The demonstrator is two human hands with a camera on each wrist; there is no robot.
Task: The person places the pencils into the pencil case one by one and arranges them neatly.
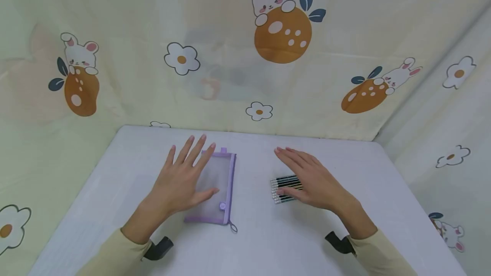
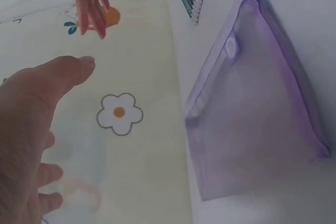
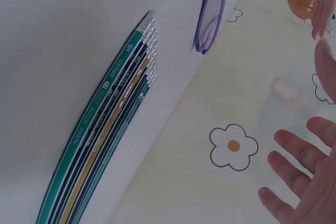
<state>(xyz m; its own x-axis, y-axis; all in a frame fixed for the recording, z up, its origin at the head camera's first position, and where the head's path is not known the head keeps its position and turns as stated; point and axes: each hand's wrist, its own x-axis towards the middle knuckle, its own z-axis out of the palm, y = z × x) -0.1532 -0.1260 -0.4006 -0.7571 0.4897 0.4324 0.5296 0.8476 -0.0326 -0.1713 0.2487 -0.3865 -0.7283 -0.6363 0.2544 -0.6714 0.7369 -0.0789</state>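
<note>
My left hand [image 1: 180,186] hovers with spread, straight fingers over a see-through mesh zip pouch [image 1: 215,178] with purple edging, and holds nothing. In the left wrist view the whole pouch [image 2: 247,98] lies flat, a round purple button near its zip and a pull loop at one corner. To the right, my right hand [image 1: 316,178] is raised with extended fingers above a row of pencils [image 1: 280,181], hiding part of them. Several pencils [image 3: 105,114], green, dark and one yellow, lie side by side in the right wrist view, white ends aligned. Neither hand grips anything.
A white table [image 1: 253,246] bears the pouch and pencils. Behind it hangs a cream curtain [image 1: 222,24] printed with rabbits and flowers, and another curtain panel [image 1: 460,114] borders the right side. A black strap [image 1: 159,248] sits at the left wrist.
</note>
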